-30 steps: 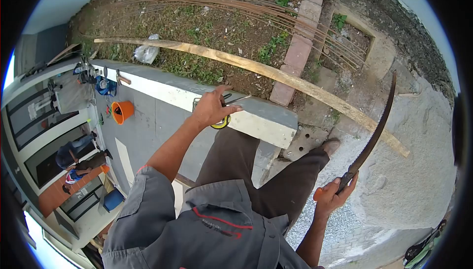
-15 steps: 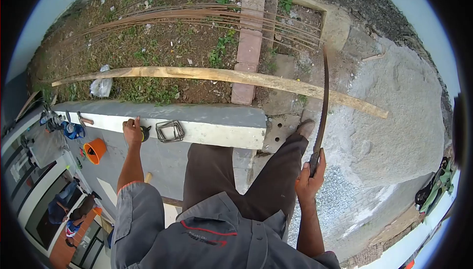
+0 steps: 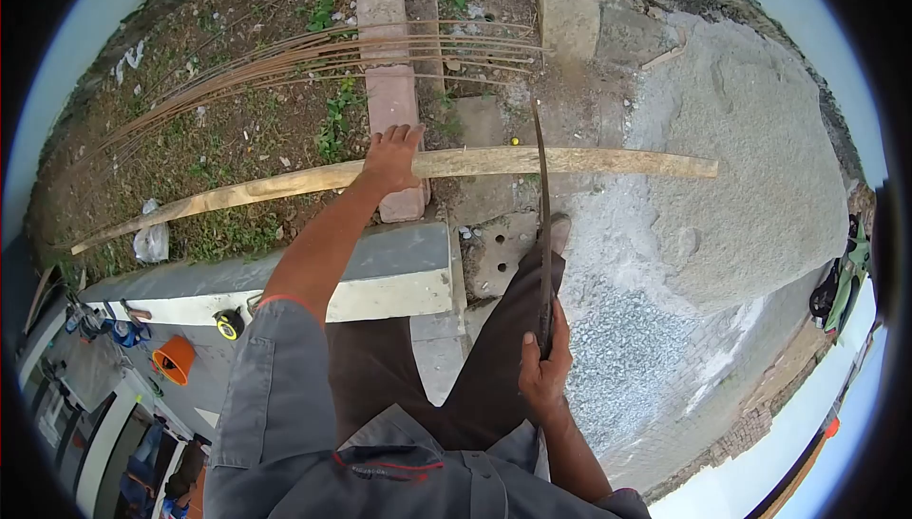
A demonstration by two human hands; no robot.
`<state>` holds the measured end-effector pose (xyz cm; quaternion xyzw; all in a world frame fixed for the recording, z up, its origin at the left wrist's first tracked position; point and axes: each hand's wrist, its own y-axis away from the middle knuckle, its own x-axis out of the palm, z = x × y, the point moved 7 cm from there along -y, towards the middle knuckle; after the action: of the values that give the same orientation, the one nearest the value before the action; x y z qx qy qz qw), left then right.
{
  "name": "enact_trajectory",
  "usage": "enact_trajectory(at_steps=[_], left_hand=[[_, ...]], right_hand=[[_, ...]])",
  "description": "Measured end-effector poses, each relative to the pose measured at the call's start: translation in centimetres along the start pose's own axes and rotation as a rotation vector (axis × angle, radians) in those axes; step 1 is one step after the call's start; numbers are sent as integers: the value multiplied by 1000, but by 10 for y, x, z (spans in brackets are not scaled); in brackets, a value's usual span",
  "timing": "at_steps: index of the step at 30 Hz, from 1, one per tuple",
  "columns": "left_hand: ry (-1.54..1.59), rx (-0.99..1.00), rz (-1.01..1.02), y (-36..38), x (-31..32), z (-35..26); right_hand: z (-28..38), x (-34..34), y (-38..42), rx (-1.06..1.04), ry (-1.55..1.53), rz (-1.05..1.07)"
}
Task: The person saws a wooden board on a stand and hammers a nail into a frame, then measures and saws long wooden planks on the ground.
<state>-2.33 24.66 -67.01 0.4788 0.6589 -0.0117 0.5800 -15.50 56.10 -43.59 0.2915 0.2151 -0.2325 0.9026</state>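
Note:
A long wooden board (image 3: 608, 162) lies across the ground, over the pink brick edging (image 3: 391, 92). My left hand (image 3: 391, 158) rests on the board where it crosses the edging, its fingers spread. My right hand (image 3: 545, 362) is wrapped round the dark handle of a long curved saw (image 3: 545, 225). The blade points away from me and passes over the board, to the right of my left hand; whether it touches the wood I cannot tell. A yellow and black tape measure (image 3: 229, 324) sits by the wall near my left forearm.
Thin rusty rods (image 3: 285, 54) lie beyond the board. A low grey and white wall (image 3: 389, 293) runs in front of my legs. On the right are a sand heap (image 3: 750, 177) and gravel (image 3: 627, 348). An orange bucket (image 3: 173, 359) and people (image 3: 142, 467) are at the lower left.
My left hand has left the wall beside the tape measure and moved up and right onto the board. The saw, still in my right hand, has shifted left, and the view has turned.

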Motion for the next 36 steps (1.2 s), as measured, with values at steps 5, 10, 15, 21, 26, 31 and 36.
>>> enact_trajectory(at_steps=[5,10,15,21,26,31,36], left_hand=[[-138,-15,399,-46,69,-23],[27,71,297,-6,24,-30],[119,104,130,50,-90,-62],[201,253,-39,146,-214,-103],[130,275,-108,212,-278,-121],[149,268,-194,264,-309,-136],[81,263,-217,286,-329,-152]], right_hand=[[5,-13,0,-49,22,-10],[19,-12,-3,-74,-40,16],[70,-2,-6,-74,-140,28],[182,-17,40,-446,111,-184],[262,-25,82,-328,114,-228],[274,-30,110,-308,31,-255],[295,-34,123,-563,164,-351]])
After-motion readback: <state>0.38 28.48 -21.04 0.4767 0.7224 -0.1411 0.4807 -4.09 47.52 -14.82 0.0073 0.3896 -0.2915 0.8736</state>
